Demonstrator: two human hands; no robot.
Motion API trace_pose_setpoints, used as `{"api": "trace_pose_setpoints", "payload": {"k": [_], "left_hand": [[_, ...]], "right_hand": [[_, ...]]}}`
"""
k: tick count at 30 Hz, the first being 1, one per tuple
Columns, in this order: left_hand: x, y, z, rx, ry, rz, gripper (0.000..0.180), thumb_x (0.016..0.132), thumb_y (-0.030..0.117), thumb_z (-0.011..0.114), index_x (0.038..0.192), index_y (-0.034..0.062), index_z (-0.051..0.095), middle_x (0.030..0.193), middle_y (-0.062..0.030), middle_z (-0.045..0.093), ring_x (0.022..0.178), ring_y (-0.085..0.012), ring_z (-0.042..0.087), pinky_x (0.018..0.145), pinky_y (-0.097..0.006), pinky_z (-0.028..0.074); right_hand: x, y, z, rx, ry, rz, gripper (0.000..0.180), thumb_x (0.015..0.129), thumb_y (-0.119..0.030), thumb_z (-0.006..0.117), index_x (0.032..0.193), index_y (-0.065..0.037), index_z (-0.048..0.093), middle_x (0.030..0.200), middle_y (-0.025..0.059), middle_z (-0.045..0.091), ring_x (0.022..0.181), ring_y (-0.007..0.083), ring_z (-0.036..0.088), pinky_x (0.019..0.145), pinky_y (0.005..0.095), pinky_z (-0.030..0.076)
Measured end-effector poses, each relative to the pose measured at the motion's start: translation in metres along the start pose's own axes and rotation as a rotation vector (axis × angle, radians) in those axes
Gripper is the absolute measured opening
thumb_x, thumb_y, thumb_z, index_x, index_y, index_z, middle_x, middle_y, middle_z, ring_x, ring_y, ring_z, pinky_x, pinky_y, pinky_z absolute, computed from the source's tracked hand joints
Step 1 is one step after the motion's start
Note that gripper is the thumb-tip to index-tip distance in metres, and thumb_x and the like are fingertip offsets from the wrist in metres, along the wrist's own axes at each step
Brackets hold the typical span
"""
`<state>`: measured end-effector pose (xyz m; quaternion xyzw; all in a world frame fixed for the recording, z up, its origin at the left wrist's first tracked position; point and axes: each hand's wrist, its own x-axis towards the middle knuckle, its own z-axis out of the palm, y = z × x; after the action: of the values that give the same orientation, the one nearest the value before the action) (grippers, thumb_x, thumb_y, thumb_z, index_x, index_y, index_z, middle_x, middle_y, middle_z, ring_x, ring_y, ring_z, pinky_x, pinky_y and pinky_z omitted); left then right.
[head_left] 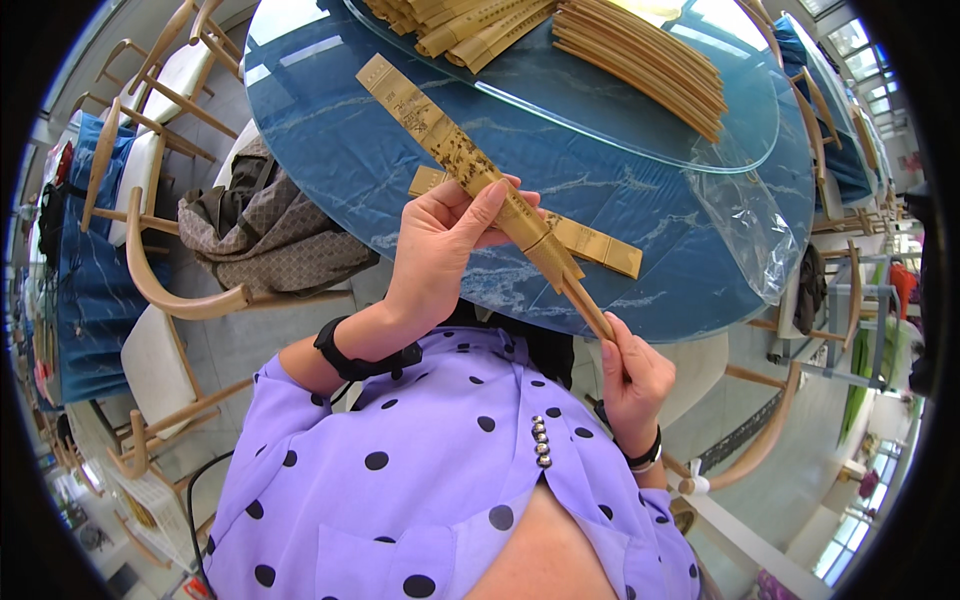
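Observation:
A long gold paper chopstick sleeve (425, 120) with dark printing is pinched near its middle by my left hand (450, 235), thumb on top. From its lower right end stick out slim wooden chopsticks (588, 308); the rest of them is hidden inside. My right hand (635, 375) grips their free ends between thumb and fingers. Below the held sleeve, another gold sleeve (600, 248) lies crosswise on the blue table (640, 200), partly covered by my left hand.
On the glass turntable (570, 115) are a loose pile of gold sleeves (460, 30) and a neat stack of similar sleeves (645, 60). Clear plastic wrap (755, 235) lies at the table's right. A patterned bag (270, 230) rests on a chair at left; wooden chairs (190, 295) stand around.

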<state>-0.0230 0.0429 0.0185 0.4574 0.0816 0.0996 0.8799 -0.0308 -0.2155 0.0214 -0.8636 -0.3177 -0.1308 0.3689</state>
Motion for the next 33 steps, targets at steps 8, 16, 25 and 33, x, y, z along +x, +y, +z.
{"api": "trace_pose_setpoints", "payload": {"k": [8, 16, 25, 33], "left_hand": [[-0.008, -0.005, 0.004, -0.004, -0.029, -0.061, 0.032, 0.105, 0.023, 0.061, 0.119, -0.0048, 0.066, 0.111, -0.0181, 0.073, 0.107, -0.0254, 0.072, 0.094, -0.038, 0.061], [-0.001, 0.000, -0.001, -0.028, 0.022, 0.028, 0.030, 0.106, 0.021, 0.059, 0.119, -0.0057, 0.065, 0.112, -0.0191, 0.073, 0.105, -0.0265, 0.073, 0.093, -0.038, 0.061], [-0.003, -0.002, 0.003, -0.056, 0.071, 0.007, 0.030, 0.105, 0.022, 0.060, 0.119, -0.0042, 0.066, 0.112, -0.0184, 0.073, 0.105, -0.0261, 0.073, 0.092, -0.037, 0.061], [-0.002, -0.001, 0.002, -0.035, 0.059, 0.025, 0.029, 0.105, 0.022, 0.061, 0.118, -0.0032, 0.067, 0.112, -0.0164, 0.074, 0.104, -0.0252, 0.073, 0.090, -0.034, 0.061]], "right_hand": [[0.002, 0.000, 0.003, -0.022, -0.038, -0.004, 0.025, 0.093, -0.008, 0.072, 0.117, 0.002, 0.073, 0.064, 0.0091, 0.053, 0.049, 0.0209, 0.050, 0.048, 0.0333, 0.039], [0.004, 0.001, 0.005, 0.023, 0.011, -0.026, 0.028, 0.094, -0.010, 0.073, 0.118, 0.004, 0.071, 0.069, 0.0113, 0.062, 0.053, 0.0222, 0.056, 0.052, 0.0326, 0.044], [0.004, -0.003, 0.005, -0.026, -0.063, 0.055, 0.045, 0.095, -0.016, 0.074, 0.132, 0.006, 0.063, 0.062, 0.0076, 0.057, 0.049, 0.0196, 0.053, 0.049, 0.0321, 0.042], [0.002, -0.003, 0.005, -0.008, -0.056, 0.054, 0.049, 0.095, -0.017, 0.073, 0.135, 0.008, 0.060, 0.061, 0.0056, 0.054, 0.048, 0.0180, 0.052, 0.049, 0.0317, 0.041]]}}
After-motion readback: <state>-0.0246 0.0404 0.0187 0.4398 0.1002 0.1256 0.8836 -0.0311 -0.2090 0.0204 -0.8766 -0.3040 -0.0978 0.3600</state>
